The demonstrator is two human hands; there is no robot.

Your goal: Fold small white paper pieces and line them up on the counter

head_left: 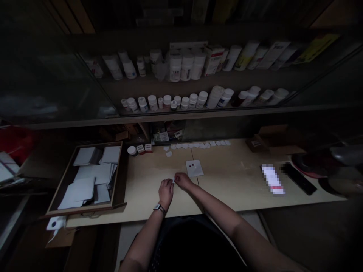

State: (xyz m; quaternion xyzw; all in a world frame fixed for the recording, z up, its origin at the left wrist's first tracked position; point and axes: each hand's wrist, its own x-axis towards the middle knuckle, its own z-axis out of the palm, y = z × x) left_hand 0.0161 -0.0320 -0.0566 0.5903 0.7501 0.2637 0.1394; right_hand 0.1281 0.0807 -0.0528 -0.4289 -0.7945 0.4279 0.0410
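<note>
Over the pale tabletop (224,189), my left hand (166,192) and my right hand (183,181) meet with fingers pinched together. A small white piece that looks like folded paper (173,181) shows between their fingertips; most of it is hidden. Just beyond my right hand lies a white square of paper (195,172) with two small dark red pills (191,165) on it. Along the back of the table runs a row of small folded white paper packets (195,145), with a couple of them set nearer to me.
To the left, a wooden tray (124,175) holds stacks of white paper (85,189). A white-capped bottle (132,151) and small boxes (144,148) stand beside it. At right are a lit phone-like screen (272,179), a dark phone-like object (300,179) and an open carton (276,138). Bottles line the shelves.
</note>
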